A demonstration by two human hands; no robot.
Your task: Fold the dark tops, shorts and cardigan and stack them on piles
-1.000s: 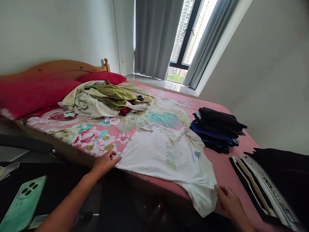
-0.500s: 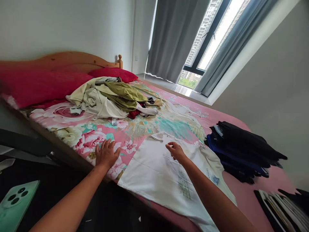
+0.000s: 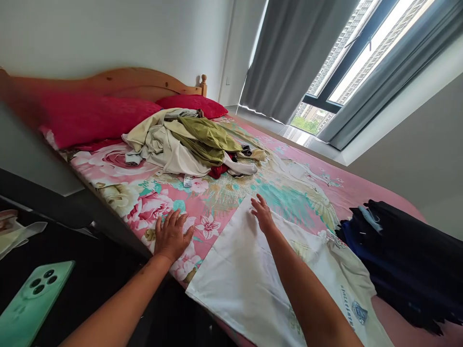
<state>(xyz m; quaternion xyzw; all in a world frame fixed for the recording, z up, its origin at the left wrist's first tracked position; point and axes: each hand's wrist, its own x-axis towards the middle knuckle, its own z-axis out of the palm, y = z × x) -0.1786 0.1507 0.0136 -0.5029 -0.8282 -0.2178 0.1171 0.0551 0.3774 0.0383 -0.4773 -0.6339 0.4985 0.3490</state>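
A white T-shirt (image 3: 238, 279) with printed lettering and a blue emblem lies spread over the near edge of the bed, its lower hem toward the left. My right hand (image 3: 262, 213) is over the shirt's far left corner, fingers apart and holding nothing; whether the fingertips touch the cloth I cannot tell. To the left of the shirt, my left hand (image 3: 172, 236) rests on the floral bedsheet (image 3: 144, 212) with its fingers spread. My right forearm covers part of the shirt's print.
A heap of crumpled clothes (image 3: 195, 140) lies toward the red pillows (image 3: 104, 120). Dark folded clothes (image 3: 405, 260) are stacked at the right. A green phone (image 3: 36, 299) lies on a black surface at lower left. Beyond the bed stands a window with grey curtains (image 3: 292, 53).
My right hand has opened from a pinch and moved to the shirt's far left corner, where the hem now lies flatter. My left hand stays on the sheet. The view has turned left.
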